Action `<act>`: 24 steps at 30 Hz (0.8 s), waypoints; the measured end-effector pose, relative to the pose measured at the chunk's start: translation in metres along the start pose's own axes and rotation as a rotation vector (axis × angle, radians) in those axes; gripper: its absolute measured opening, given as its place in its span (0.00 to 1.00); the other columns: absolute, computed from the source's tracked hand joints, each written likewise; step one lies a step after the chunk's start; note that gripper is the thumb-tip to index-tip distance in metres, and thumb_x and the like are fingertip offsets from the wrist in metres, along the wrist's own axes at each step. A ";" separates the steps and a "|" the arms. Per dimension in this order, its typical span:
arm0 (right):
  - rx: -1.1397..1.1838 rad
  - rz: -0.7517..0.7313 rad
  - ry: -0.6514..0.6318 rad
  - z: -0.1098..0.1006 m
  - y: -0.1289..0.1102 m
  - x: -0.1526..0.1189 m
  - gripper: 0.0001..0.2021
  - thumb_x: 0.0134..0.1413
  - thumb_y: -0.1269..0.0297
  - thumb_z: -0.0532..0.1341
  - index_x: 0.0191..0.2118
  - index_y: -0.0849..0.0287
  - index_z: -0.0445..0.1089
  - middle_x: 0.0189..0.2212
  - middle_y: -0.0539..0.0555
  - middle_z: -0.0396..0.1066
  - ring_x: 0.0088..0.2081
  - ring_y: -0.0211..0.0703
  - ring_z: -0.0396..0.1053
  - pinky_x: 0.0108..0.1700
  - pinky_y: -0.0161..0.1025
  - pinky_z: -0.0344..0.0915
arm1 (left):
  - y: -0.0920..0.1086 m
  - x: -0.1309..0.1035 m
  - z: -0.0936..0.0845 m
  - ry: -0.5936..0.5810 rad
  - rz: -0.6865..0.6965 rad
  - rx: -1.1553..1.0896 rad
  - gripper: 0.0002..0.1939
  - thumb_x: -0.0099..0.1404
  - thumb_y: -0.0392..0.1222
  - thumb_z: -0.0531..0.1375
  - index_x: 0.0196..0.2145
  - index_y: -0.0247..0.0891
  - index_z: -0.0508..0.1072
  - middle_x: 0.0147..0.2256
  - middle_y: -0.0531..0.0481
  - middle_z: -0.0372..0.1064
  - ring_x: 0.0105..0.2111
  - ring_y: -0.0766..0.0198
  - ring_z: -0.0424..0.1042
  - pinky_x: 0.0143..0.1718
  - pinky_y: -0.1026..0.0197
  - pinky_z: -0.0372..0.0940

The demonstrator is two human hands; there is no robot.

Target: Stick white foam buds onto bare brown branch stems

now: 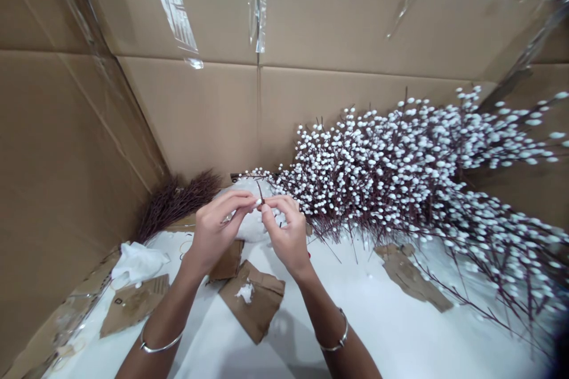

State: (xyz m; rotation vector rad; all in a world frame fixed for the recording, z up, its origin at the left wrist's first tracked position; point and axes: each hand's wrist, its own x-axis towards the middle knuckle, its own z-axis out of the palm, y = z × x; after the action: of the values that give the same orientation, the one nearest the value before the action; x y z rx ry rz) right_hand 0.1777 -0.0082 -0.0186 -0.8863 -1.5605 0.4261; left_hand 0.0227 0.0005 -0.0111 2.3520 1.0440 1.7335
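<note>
Both hands meet near the middle of the view. My left hand [221, 226] pinches a small white bud [258, 202] between thumb and fingertips. Touching it from the right, my right hand [287, 231] holds a short dark brown twig [260, 190] whose tip points upward. Behind the hands lies a whitish translucent bag [255, 228], partly hidden by them. A large heap of brown branches with white buds [391, 166] spreads over the right side. Bare brown twigs [180, 201] lie in a bundle at the left back.
Tall cardboard walls [186, 112] enclose the white work surface [347, 302]. Below the hands, a cardboard piece [262, 305] bears a white blob [245, 292]. Other cardboard scraps lie left [136, 306] and right [413, 278]. A crumpled white cloth [137, 262] is at the left.
</note>
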 end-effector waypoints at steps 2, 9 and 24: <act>0.021 0.012 -0.003 0.000 0.001 0.000 0.07 0.60 0.68 0.57 0.32 0.55 0.72 0.34 0.51 0.76 0.41 0.45 0.71 0.51 0.46 0.60 | 0.000 0.000 -0.002 -0.007 -0.008 0.002 0.06 0.64 0.33 0.62 0.38 0.40 0.79 0.37 0.48 0.78 0.39 0.62 0.76 0.42 0.61 0.70; 0.032 0.016 -0.006 0.000 0.000 -0.001 0.08 0.61 0.67 0.57 0.32 0.55 0.72 0.33 0.51 0.76 0.40 0.44 0.70 0.51 0.45 0.60 | 0.001 0.000 -0.003 -0.022 0.003 0.009 0.07 0.65 0.34 0.61 0.39 0.40 0.79 0.37 0.47 0.78 0.39 0.61 0.76 0.43 0.60 0.70; 0.031 0.018 -0.012 -0.001 0.003 0.000 0.08 0.61 0.66 0.57 0.32 0.55 0.72 0.35 0.52 0.75 0.41 0.45 0.70 0.51 0.46 0.60 | 0.001 0.002 -0.001 -0.017 -0.082 -0.073 0.05 0.64 0.36 0.63 0.36 0.41 0.80 0.36 0.48 0.78 0.37 0.62 0.76 0.41 0.61 0.70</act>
State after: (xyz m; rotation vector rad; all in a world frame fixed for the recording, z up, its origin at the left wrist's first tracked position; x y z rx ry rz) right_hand 0.1797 -0.0064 -0.0210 -0.8758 -1.5539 0.4678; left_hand 0.0227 0.0003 -0.0091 2.2435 1.0403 1.6907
